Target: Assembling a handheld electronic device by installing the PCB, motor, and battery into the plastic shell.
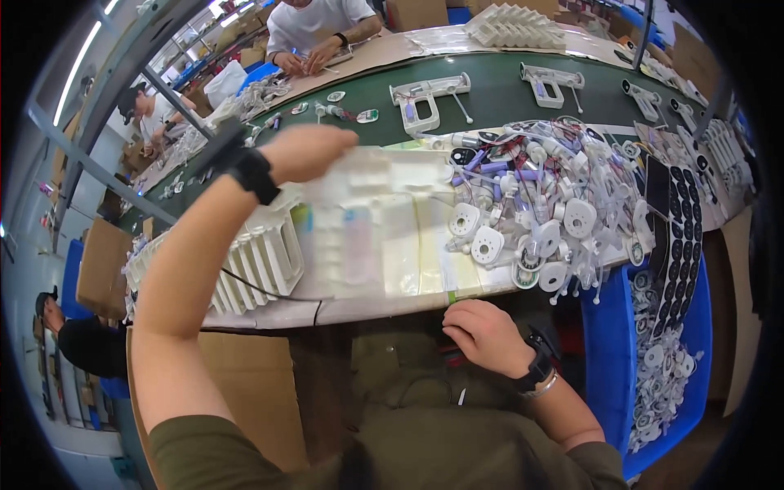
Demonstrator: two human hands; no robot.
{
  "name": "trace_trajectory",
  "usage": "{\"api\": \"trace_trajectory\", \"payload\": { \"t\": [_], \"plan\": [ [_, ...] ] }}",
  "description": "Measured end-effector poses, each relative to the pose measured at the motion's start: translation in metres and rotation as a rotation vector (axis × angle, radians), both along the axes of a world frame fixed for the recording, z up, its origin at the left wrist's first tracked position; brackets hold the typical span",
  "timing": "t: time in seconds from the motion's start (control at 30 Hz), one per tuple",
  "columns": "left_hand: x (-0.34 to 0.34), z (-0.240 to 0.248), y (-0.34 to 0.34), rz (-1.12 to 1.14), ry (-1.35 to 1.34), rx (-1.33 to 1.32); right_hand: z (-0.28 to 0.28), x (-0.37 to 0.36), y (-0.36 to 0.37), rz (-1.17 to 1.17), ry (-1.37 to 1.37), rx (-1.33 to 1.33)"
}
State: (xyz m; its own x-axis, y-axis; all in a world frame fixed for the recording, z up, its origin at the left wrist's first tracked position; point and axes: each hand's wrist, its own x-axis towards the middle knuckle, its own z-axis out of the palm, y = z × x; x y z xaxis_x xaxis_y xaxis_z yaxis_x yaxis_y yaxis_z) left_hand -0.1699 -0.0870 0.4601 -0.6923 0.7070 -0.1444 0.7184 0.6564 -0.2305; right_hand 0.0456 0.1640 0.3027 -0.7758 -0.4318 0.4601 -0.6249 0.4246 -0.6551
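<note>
My left hand (314, 153) is raised over the left half of the bench, smeared by motion. Its fingers appear closed on the edge of a white plastic housing (384, 175), which blurs along with it. More white housings (265, 261) stand in a row below my left forearm. At the bench's front edge, my right hand (488, 335) hovers with fingers curled together and nothing visible in them. Beyond it lies a big heap of small motor assemblies (531, 184) with white round caps, purple parts and wires.
A green conveyor belt (494, 77) carries several white handle-shaped housings (420, 102). At the right, a blue bin (608, 367) full of white parts stands beside black sheets of round stickers (682, 220). A cardboard box (237, 384) sits below left. A co-worker (318, 33) works across the belt.
</note>
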Motion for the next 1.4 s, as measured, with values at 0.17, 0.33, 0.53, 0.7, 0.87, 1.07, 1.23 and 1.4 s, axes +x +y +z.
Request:
{"api": "trace_trajectory", "payload": {
  "t": [0.17, 0.33, 0.53, 0.7, 0.87, 1.07, 1.23, 1.4],
  "plan": [
    [-0.053, -0.082, 0.011, 0.057, -0.366, -0.012, 0.012, -0.012, 0.01, 0.017, -0.036, -0.027],
    [-0.143, -0.057, 0.011, 0.037, -0.316, -0.46, 0.011, -0.02, 0.027, 0.09, -0.124, -0.041],
    [-0.259, -0.091, 0.035, 0.262, 0.124, 0.079, 0.012, -0.039, 0.036, 0.147, -0.284, -0.192],
    [-0.333, -0.193, -0.029, 0.231, -0.043, 0.098, -0.002, -0.042, 0.036, 0.085, -0.408, -0.239],
    [-0.302, -0.148, 0.02, 0.266, -0.092, -0.173, 0.0, -0.043, 0.03, -0.001, -0.472, -0.202],
    [-0.283, -0.112, -0.01, 0.558, 0.175, 0.829, 0.007, -0.036, 0.001, 0.127, -0.421, -0.193],
    [-0.242, -0.02, 0.007, 0.367, 0.376, 1.286, 0.026, -0.025, -0.005, 0.176, -0.373, -0.131],
    [-0.127, 0.08, 0.058, 0.094, 0.283, 1.524, 0.059, -0.027, -0.009, 0.096, -0.139, -0.188]
  ]
}}
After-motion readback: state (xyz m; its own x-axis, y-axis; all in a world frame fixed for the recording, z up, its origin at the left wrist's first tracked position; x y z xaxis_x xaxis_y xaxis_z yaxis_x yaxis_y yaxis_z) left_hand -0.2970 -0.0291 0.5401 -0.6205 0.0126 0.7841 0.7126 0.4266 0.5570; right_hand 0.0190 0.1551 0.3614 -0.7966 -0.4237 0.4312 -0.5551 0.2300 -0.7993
